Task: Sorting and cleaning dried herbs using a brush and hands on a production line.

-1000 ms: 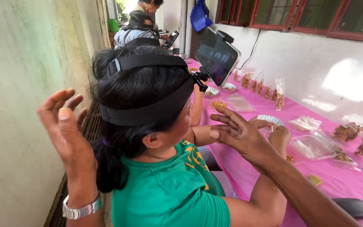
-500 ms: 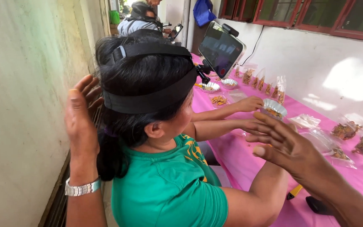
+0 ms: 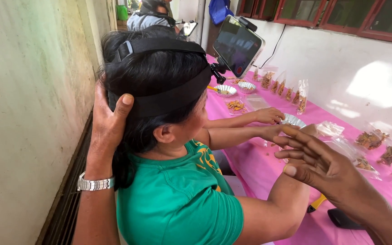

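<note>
A person in a green shirt (image 3: 178,199) sits right in front of me, wearing a black head strap (image 3: 169,97) with a phone (image 3: 237,45) mounted at the forehead. My left hand (image 3: 107,120), with a metal watch (image 3: 95,183) on the wrist, rests flat on the back of that person's head, thumb on the strap. My right hand (image 3: 318,159) hovers open in front of the person's face, fingers spread, holding nothing. The seated person's own hands (image 3: 271,115) rest by a foil cup (image 3: 293,120) on the pink table (image 3: 259,163).
Small clear bags of brown snacks (image 3: 291,93) stand along the white wall, with more bags (image 3: 377,140) at the right. Foil cups (image 3: 227,90) lie further back. A dark object (image 3: 343,220) and a yellow tool (image 3: 316,203) lie near the table's edge. Another person (image 3: 148,16) sits behind.
My left hand has moved in from the open air and now lies on the back of the person's head. My right hand has shifted right and lower, still open.
</note>
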